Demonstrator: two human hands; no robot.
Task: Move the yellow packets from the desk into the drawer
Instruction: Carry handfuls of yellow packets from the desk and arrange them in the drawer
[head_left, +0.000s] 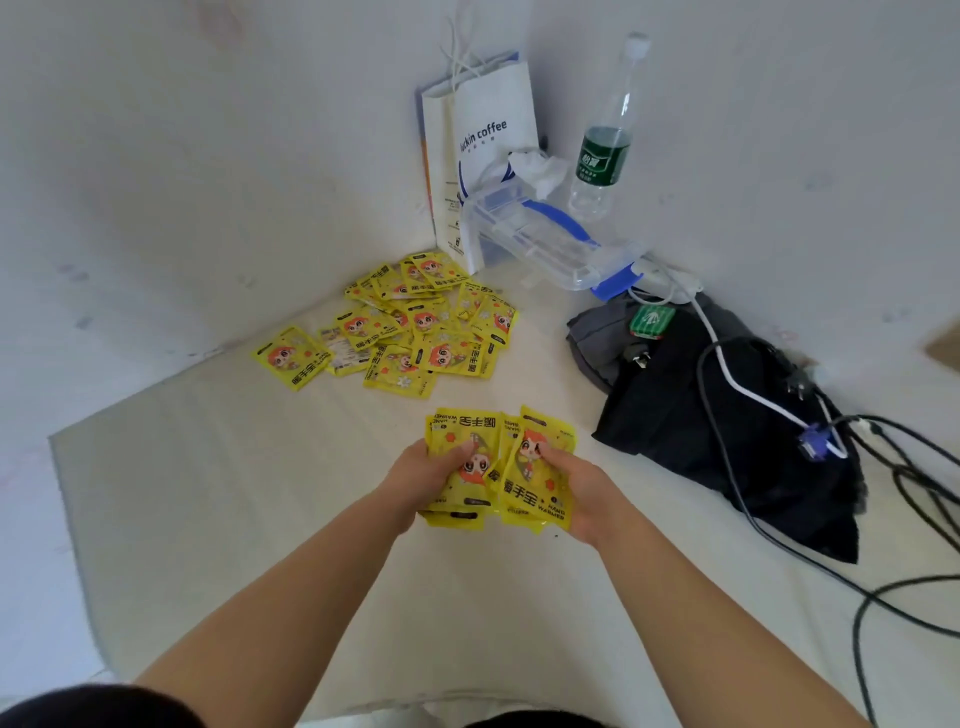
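Desk: pale desk top (218, 519) runs into a white corner, with no drawer in view, so which way the packets must travel cannot be told.
Loose pile: yellow packets (400, 322) lie scattered flat near the corner, ahead of both hands and slightly to the left; they overlap and point every way, so the heap has no common long axis.
Nearer hand: the left hand (421, 478) sits marginally closer to that pile, by judgement the one better placed to reach for more.
Left hand's grip: closed on the left edge of a held stack (488, 467), thumb on top across the printed face.
Held stack: several packets fanned above the desk between the two hands, long axes running roughly away from the person, the left ones with their print upside down, the right one upright.
Right hand: right hand (576, 493) closed on the stack's right edge, thumb pressing the front packet.
Stage: judged a gathering step, with most packets not yet collected.
Paper bag: white coffee bag (478, 156) stands just behind the pile.
Clear box: plastic container (540, 239) beside it.
Bottle: water bottle (602, 150) upright by the wall.
Far right: dark bag (727, 426) draped with cables (883, 582), well apart from the packets.
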